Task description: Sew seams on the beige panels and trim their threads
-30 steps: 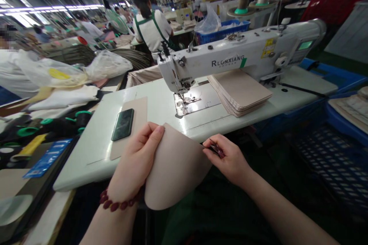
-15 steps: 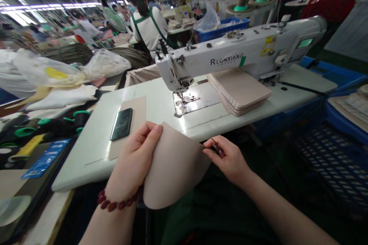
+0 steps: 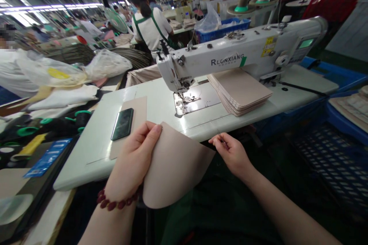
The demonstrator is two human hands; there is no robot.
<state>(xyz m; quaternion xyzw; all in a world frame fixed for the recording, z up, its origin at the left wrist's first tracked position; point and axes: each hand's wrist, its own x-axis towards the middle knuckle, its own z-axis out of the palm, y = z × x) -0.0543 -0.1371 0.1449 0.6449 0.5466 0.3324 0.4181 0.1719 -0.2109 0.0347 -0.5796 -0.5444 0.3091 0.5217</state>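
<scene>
My left hand [image 3: 130,160] grips a rounded beige leather-like panel [image 3: 176,168] by its upper edge, and the panel bows into a curve. A red bead bracelet [image 3: 116,201] circles my left wrist. Just right of the panel's corner, my right hand [image 3: 232,155] pinches a small thin pointed tool [image 3: 221,139] between thumb and fingertips. The object is too small to identify more closely. Its tip stands clear of the panel.
A white Rlonxiang sewing machine [image 3: 230,55] stands on a white table [image 3: 86,153], next to a stack of beige panels [image 3: 240,92]. A phone [image 3: 122,124] lies on a flat beige piece [image 3: 135,113]. A blue crate [image 3: 324,160] sits right; a co-worker [image 3: 151,25] sits beyond.
My right hand has moved slightly up and right, away from the panel's edge. My left hand and the panel have stayed nearly still.
</scene>
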